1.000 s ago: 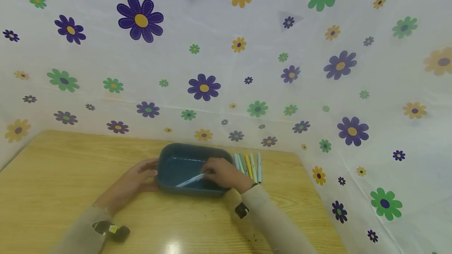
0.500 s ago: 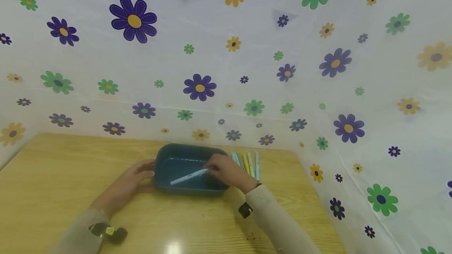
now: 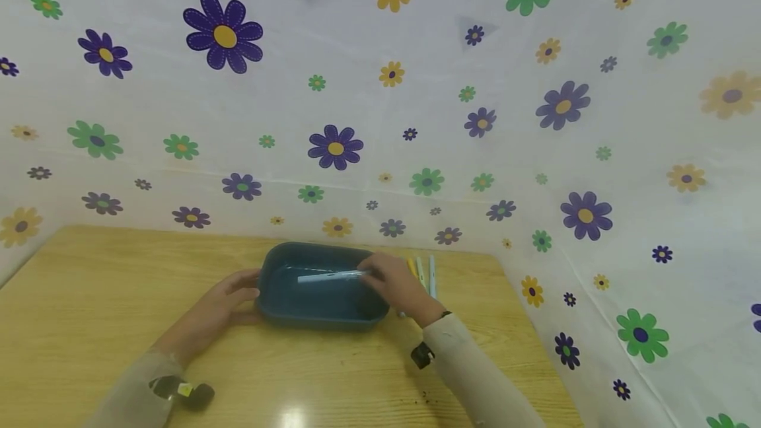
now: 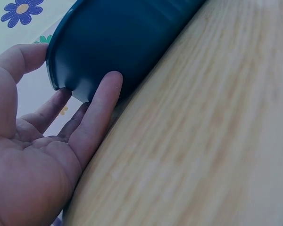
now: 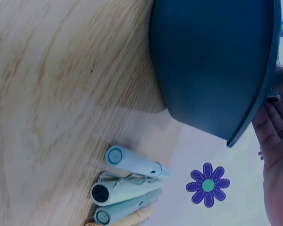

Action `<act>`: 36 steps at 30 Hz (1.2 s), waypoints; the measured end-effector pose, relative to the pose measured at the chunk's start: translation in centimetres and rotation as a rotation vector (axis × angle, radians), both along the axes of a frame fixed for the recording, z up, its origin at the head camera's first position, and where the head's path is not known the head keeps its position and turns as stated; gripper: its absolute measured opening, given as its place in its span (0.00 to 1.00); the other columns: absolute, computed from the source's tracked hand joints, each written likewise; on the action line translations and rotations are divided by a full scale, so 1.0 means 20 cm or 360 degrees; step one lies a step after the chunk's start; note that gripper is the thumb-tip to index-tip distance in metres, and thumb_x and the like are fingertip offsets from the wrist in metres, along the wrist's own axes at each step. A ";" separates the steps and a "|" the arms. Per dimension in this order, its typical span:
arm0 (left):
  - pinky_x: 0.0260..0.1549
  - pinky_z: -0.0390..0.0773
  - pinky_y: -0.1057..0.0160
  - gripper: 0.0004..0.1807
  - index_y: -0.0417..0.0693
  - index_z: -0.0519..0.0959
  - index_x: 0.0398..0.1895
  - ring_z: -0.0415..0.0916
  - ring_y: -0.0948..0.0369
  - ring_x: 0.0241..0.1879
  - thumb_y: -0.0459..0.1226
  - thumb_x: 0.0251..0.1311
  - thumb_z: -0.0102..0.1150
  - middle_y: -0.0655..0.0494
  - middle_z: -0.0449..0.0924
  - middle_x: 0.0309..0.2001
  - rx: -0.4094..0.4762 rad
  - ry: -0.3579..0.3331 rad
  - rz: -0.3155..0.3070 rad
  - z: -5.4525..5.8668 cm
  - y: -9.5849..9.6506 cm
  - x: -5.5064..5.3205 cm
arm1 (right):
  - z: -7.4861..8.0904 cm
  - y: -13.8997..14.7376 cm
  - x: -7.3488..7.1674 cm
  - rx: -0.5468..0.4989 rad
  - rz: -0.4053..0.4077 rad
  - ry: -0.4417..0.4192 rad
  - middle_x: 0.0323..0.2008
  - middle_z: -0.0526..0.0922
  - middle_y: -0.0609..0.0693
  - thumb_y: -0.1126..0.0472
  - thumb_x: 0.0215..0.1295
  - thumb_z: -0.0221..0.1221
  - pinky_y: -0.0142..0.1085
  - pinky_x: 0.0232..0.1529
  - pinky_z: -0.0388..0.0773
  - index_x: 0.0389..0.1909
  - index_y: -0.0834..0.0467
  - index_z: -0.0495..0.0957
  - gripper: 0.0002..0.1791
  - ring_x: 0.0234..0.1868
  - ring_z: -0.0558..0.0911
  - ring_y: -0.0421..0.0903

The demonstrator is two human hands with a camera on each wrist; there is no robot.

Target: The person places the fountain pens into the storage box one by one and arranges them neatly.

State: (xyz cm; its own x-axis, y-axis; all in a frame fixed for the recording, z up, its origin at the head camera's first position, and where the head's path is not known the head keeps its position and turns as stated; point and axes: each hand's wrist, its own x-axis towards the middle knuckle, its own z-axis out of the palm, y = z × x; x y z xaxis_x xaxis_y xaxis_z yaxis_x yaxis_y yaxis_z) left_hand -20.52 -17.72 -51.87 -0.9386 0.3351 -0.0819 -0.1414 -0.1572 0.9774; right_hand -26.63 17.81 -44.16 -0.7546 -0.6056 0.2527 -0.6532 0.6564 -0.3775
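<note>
A dark blue oblong plastic basin [image 3: 324,322] stands on the wooden table. My left hand [image 3: 217,306] is at its left end; in the left wrist view the extended fingertips of the left hand [image 4: 47,136] touch the outer wall of the basin [image 4: 118,42]. Over the basin's right part, my right hand [image 3: 401,283] pinches a light blue marker [image 3: 327,277] by one end. This marker lies almost level, pointing left above the basin floor. From the right wrist, the marker's end [image 5: 272,96] shows between fingers of the right hand [image 5: 279,150], beyond the rim.
Right of the basin, several markers lie side by side, among them a yellow marker [image 3: 411,267] and a light blue one [image 3: 432,276]; my right hand partly covers the row. A flower-printed white sheet [image 3: 368,104] rises behind the wooden table [image 3: 148,263].
My right hand has moved up and to the right with the light blue marker, which has swung from slanting to nearly level. The left hand keeps its place at the basin.
</note>
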 end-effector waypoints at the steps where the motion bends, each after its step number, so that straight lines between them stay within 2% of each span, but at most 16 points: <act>1: 0.52 0.79 0.49 0.30 0.49 0.59 0.69 0.74 0.45 0.55 0.44 0.66 0.53 0.45 0.59 0.67 -0.0002 0.0001 -0.0001 0.00 0.00 0.00 | 0.00 0.01 0.00 -0.0014 -0.0008 0.0001 0.42 0.80 0.42 0.56 0.65 0.60 0.28 0.44 0.79 0.44 0.51 0.79 0.09 0.42 0.78 0.35; 9: 0.52 0.79 0.50 0.31 0.49 0.59 0.69 0.73 0.45 0.56 0.45 0.65 0.54 0.46 0.59 0.67 -0.0010 0.0005 0.0001 -0.02 0.00 0.00 | 0.03 0.07 0.01 -0.0102 -0.0042 0.0024 0.40 0.79 0.40 0.58 0.64 0.60 0.30 0.39 0.80 0.44 0.50 0.79 0.08 0.39 0.77 0.35; 12: 0.52 0.78 0.50 0.31 0.50 0.60 0.69 0.72 0.45 0.57 0.45 0.65 0.54 0.46 0.59 0.67 -0.0007 0.0011 -0.0006 -0.02 0.00 0.00 | 0.04 0.10 0.02 -0.0124 -0.0046 0.0040 0.41 0.79 0.40 0.59 0.64 0.60 0.32 0.41 0.80 0.44 0.50 0.79 0.08 0.40 0.78 0.34; 17: 0.52 0.78 0.50 0.31 0.49 0.59 0.69 0.72 0.46 0.57 0.45 0.66 0.53 0.47 0.59 0.67 -0.0020 0.0031 -0.0006 -0.01 0.01 0.00 | 0.05 0.16 0.01 -0.0147 -0.0078 0.0094 0.41 0.79 0.41 0.59 0.64 0.60 0.34 0.43 0.81 0.44 0.50 0.78 0.08 0.40 0.78 0.35; 25: 0.52 0.79 0.50 0.30 0.50 0.59 0.70 0.73 0.45 0.56 0.45 0.66 0.52 0.47 0.59 0.67 -0.0029 0.0001 0.0002 0.00 0.01 0.00 | 0.02 0.26 -0.02 -0.0166 -0.0128 0.0246 0.39 0.79 0.40 0.59 0.63 0.61 0.34 0.38 0.80 0.42 0.49 0.79 0.07 0.37 0.77 0.35; 36: 0.52 0.79 0.51 0.32 0.48 0.58 0.70 0.71 0.47 0.58 0.45 0.66 0.53 0.47 0.58 0.68 -0.0064 0.0026 0.0016 0.02 0.01 0.01 | 0.01 0.37 -0.03 -0.0204 -0.0220 0.0136 0.40 0.79 0.38 0.57 0.66 0.58 0.33 0.39 0.79 0.43 0.46 0.78 0.07 0.39 0.76 0.34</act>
State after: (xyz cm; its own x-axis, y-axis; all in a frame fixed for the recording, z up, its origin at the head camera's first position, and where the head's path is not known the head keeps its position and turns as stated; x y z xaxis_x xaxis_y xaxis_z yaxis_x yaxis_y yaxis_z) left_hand -20.24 -17.52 -51.56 -0.9433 0.3223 -0.0797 -0.1240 -0.1193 0.9851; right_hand -27.23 25.17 -44.05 -0.8009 -0.4565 0.3876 -0.5934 0.6921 -0.4109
